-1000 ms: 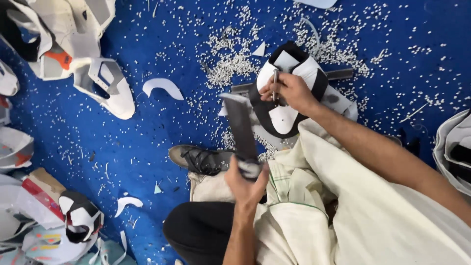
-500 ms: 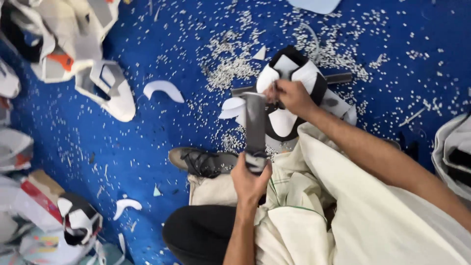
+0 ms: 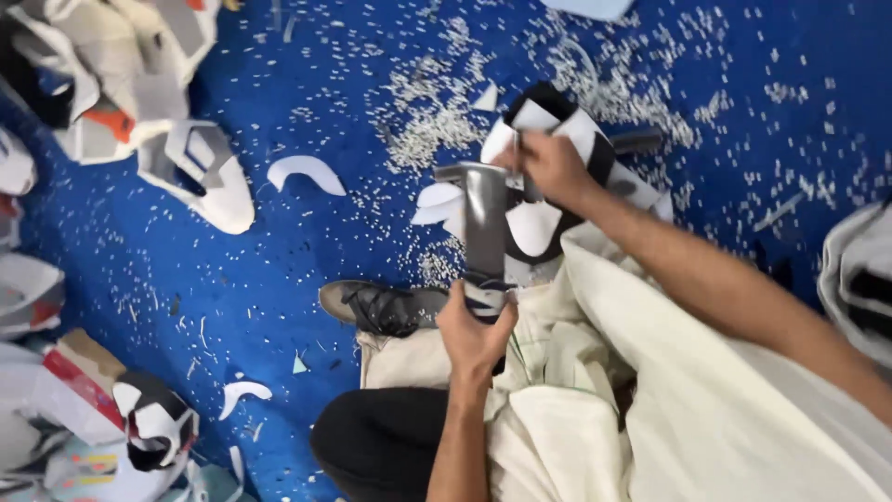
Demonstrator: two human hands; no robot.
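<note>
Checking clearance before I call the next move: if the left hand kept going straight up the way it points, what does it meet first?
The left hand grips the grey blade pointing away from the person. Straight on, it would likely first meet the black-and-white shoe piece under the right hand, though depth is unclear.

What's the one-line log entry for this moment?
left hand: grips handle of flat dark tool | right hand: holds black-and-white shoe upper | surface: blue floor, white scraps
</note>
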